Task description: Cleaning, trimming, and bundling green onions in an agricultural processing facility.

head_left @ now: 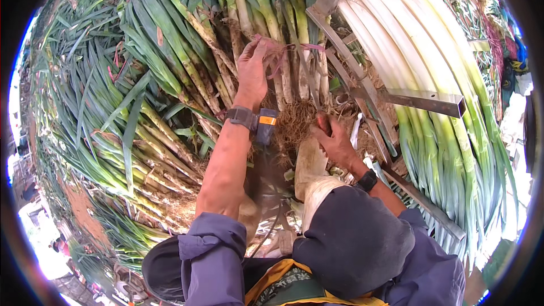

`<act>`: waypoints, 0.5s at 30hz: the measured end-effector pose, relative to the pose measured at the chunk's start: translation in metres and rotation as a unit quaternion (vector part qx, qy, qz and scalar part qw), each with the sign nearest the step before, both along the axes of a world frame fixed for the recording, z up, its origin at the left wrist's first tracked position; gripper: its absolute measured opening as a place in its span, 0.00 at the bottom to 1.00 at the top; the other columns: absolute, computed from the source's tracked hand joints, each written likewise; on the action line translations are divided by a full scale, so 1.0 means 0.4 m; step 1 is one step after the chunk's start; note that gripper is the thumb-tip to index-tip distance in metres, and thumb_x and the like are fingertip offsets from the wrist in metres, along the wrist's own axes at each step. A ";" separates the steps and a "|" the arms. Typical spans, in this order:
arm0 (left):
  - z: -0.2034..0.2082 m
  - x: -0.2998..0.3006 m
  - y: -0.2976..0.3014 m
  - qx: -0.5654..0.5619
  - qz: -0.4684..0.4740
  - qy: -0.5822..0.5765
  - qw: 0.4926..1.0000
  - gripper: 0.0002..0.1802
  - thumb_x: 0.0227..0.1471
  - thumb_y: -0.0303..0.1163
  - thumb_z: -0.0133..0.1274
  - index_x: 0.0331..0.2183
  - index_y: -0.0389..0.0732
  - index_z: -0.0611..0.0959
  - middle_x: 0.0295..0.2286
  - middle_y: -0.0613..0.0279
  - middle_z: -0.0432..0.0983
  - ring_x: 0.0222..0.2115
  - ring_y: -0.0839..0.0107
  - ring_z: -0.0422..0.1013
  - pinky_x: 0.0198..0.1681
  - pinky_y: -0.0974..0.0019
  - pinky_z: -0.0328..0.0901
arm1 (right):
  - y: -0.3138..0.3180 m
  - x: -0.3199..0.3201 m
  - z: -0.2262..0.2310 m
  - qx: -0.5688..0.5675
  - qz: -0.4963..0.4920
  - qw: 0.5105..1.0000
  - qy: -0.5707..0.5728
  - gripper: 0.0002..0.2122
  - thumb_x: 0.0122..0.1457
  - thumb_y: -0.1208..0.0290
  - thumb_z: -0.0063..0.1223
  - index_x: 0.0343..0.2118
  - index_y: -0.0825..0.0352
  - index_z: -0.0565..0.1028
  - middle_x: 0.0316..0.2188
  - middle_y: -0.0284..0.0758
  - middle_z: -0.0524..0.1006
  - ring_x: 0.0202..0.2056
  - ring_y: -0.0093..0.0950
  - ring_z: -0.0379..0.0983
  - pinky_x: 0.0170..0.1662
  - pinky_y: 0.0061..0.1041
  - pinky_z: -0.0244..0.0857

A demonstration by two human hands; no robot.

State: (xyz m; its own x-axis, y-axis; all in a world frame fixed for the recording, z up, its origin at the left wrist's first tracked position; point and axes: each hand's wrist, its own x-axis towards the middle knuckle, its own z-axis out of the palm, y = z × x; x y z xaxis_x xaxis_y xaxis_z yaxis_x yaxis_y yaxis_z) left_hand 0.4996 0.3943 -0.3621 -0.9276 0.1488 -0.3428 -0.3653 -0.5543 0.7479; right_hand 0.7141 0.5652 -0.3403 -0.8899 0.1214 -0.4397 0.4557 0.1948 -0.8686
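A bundle of unpeeled leeks (286,76) with brown, hairy roots (300,116) lies in front of me, its roots toward me. My left hand (253,71) is closed on a pink plastic tie (276,51) that crosses the leek stems. Closer to me and to the right, my right hand (335,140) wraps round the reddish handle (323,123) of what looks like a knife. Its thin grey blade (306,68) appears to reach away from me over the bundle. The far end of the blade is hard to make out among the leaves.
Piles of untrimmed leeks (153,158) spread across the left and far side. At right, cleaned white leeks (408,51) rest in a metal rack (419,102) whose bars stick out beside my right hand. My knees (357,238) are close below. Peelings and soil lie around the roots.
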 end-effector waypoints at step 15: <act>0.046 0.047 -0.020 0.047 0.058 -0.007 0.997 0.07 0.62 0.33 0.55 0.40 0.42 0.81 0.31 0.65 0.80 0.36 0.68 0.78 0.39 0.63 0.74 | 0.044 0.058 0.024 -0.072 0.064 0.980 -0.172 0.22 0.69 0.55 0.44 0.51 0.71 0.72 0.18 0.32 0.73 0.15 0.20 0.68 0.19 0.24 0.63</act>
